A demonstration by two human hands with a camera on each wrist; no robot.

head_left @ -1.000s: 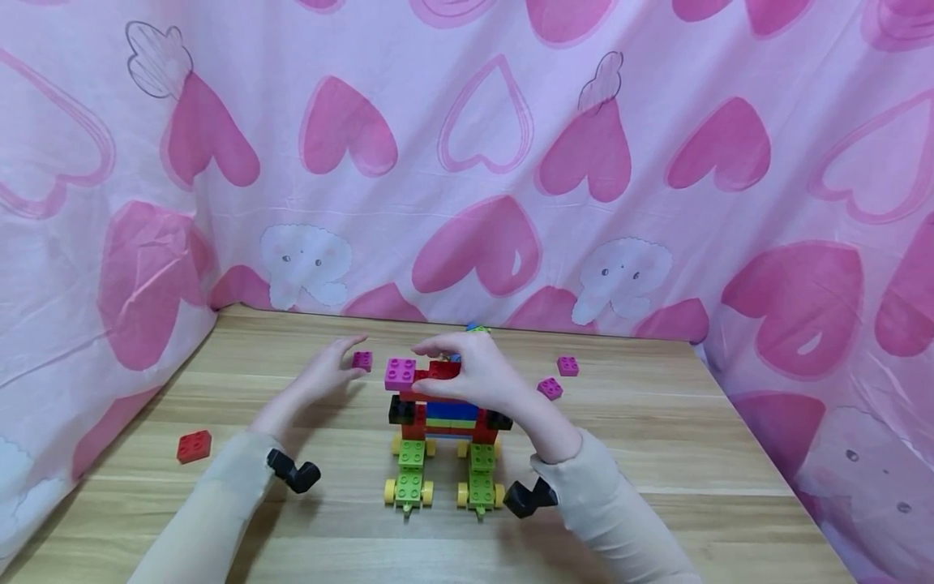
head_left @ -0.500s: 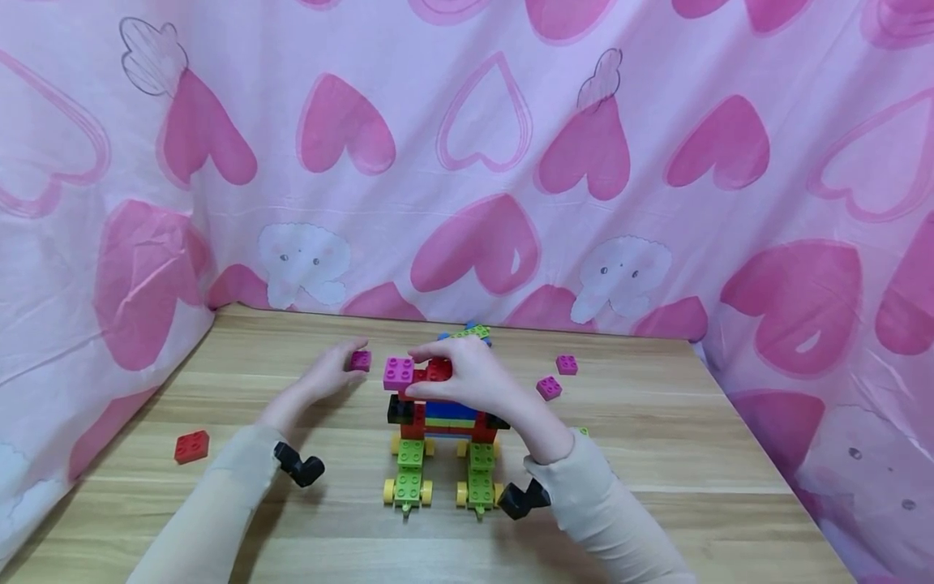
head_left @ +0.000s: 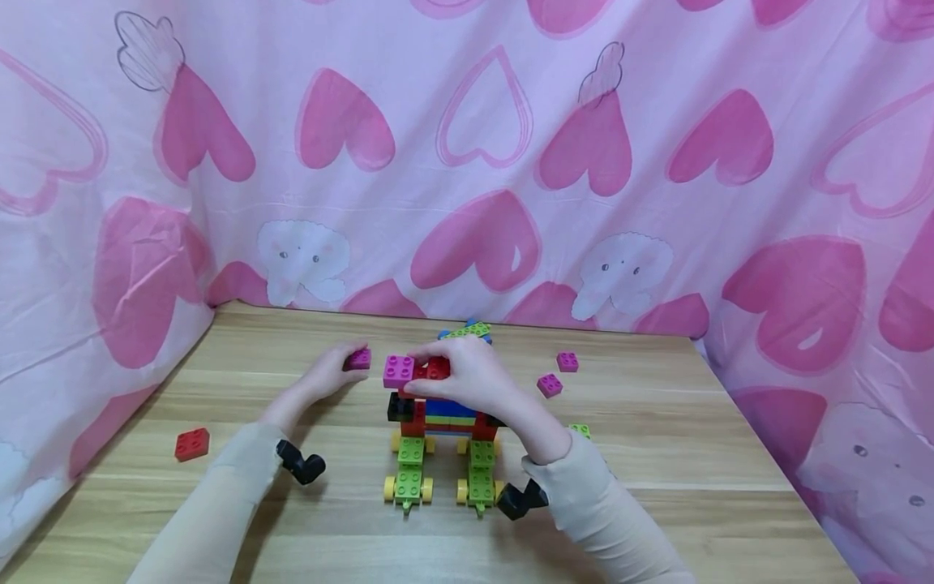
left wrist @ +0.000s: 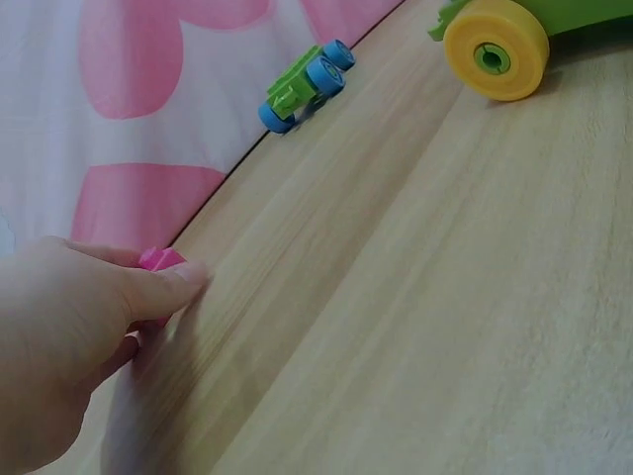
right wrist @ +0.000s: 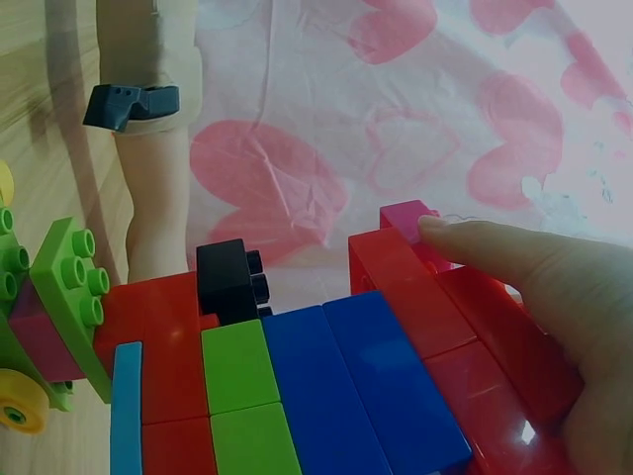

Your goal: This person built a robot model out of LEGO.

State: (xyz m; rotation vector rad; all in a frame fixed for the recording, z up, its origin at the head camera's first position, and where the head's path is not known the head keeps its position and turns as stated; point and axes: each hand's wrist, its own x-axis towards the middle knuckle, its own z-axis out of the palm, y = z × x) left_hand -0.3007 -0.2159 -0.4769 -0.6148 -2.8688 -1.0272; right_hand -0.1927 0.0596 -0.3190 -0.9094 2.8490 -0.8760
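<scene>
In the middle of the table stands a model of stacked building bricks (head_left: 450,408), red, blue, green and black, on green wheeled bases (head_left: 409,483). My right hand (head_left: 474,373) reaches over its top, thumb and fingers around a pink brick (head_left: 398,371) at the upper left end. The right wrist view shows the thumb tip against that pink brick (right wrist: 404,213), beside a row of red bricks (right wrist: 415,297). Further back on the left, my left hand (head_left: 330,375) pinches a magenta brick (head_left: 360,358) between thumb and fingers, low over the wood; its fingers partly cover the brick (left wrist: 161,259).
A red brick (head_left: 192,444) lies at the left. Two magenta bricks (head_left: 567,362) lie at the back right, and a green brick (head_left: 580,431) shows beside the right sleeve. Behind the model is a green car with blue wheels (left wrist: 307,84). A heart-patterned curtain (head_left: 474,162) borders the table.
The left hand has moved slightly right and its fingers have come round the magenta brick. The right hand has shifted a little left at the pink brick.
</scene>
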